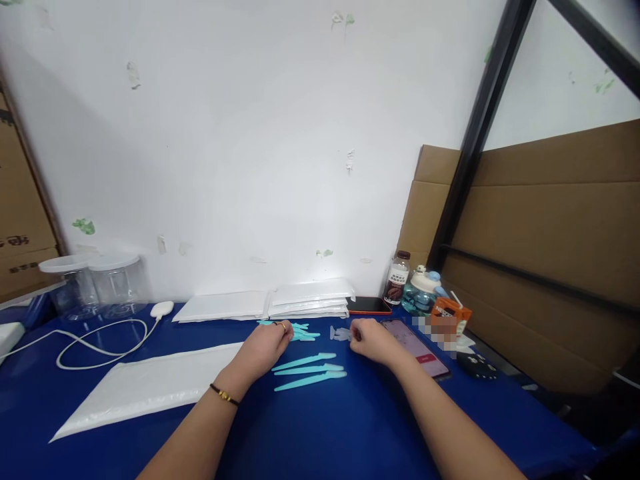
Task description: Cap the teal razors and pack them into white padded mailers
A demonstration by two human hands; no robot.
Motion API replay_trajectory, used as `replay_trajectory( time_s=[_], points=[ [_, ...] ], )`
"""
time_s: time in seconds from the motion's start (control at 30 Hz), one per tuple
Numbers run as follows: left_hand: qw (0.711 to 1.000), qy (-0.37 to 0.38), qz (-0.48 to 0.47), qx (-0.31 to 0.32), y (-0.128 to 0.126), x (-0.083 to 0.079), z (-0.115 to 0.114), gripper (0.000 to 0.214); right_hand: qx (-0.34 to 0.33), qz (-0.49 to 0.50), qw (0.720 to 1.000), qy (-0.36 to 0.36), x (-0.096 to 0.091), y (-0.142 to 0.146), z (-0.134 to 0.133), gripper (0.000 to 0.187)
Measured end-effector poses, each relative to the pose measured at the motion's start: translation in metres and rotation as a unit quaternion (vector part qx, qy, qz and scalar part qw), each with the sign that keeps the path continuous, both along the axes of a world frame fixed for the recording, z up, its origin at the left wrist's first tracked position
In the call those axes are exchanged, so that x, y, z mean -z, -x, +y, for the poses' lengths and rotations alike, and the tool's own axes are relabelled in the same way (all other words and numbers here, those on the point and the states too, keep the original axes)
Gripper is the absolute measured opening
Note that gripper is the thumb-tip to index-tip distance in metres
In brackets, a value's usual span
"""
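Observation:
My left hand [267,345] is closed at the pile of turquoise eyebrow razors [303,333], its fingers curled among the handles and partly hiding them. Three more eyebrow razors [310,380] lie side by side in front of the pile, nearer to me. On the right, my right hand [373,339] has its fingers pinched together at a small cluster of clear plastic blade caps [341,333]. The fingertips cover part of the cluster, so how many caps they grip is hidden.
A white padded mailer [155,383] lies left on the blue table [320,440]. Stacked mailers [310,300] and a dark phone [369,306] are at the wall. Another phone [417,350], bottles [397,280] and an orange drink carton [450,317] stand right; clear jars [117,287] and a white cable [105,365] left.

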State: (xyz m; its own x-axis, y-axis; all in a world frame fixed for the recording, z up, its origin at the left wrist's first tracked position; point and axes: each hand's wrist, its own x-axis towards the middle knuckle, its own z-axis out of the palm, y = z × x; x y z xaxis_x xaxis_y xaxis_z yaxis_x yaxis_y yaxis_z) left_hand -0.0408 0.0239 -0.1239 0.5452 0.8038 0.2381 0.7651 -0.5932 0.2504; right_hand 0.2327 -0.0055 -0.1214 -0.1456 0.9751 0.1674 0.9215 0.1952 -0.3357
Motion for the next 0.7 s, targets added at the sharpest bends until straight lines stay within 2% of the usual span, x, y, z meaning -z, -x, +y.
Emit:
replay_trajectory(
  time_s=[0.07, 0.13, 0.2, 0.37, 0.7],
  points=[
    [1.000, 0.013, -0.004, 0.009, -0.004, -0.003, -0.006, 0.028, -0.073, 0.129, 0.989, 0.012, 0.001, 0.005, 0.000, 0.010],
    [1.000, 0.020, -0.009, 0.021, -0.007, -0.005, -0.010, 0.028, -0.129, 0.238, 0.962, 0.025, 0.002, 0.010, -0.001, 0.016],
    [0.999, 0.024, -0.013, 0.028, -0.009, -0.006, -0.012, 0.028, -0.151, 0.286, 0.946, 0.035, 0.005, 0.016, -0.001, 0.021],
    [0.999, 0.031, -0.011, 0.028, -0.012, -0.006, -0.013, 0.026, -0.154, 0.271, 0.950, 0.035, 0.008, 0.025, -0.003, 0.026],
    [1.000, 0.018, -0.022, 0.013, -0.008, -0.004, -0.007, 0.024, -0.141, 0.297, 0.944, 0.025, 0.007, 0.020, -0.001, 0.029]
  ],
)
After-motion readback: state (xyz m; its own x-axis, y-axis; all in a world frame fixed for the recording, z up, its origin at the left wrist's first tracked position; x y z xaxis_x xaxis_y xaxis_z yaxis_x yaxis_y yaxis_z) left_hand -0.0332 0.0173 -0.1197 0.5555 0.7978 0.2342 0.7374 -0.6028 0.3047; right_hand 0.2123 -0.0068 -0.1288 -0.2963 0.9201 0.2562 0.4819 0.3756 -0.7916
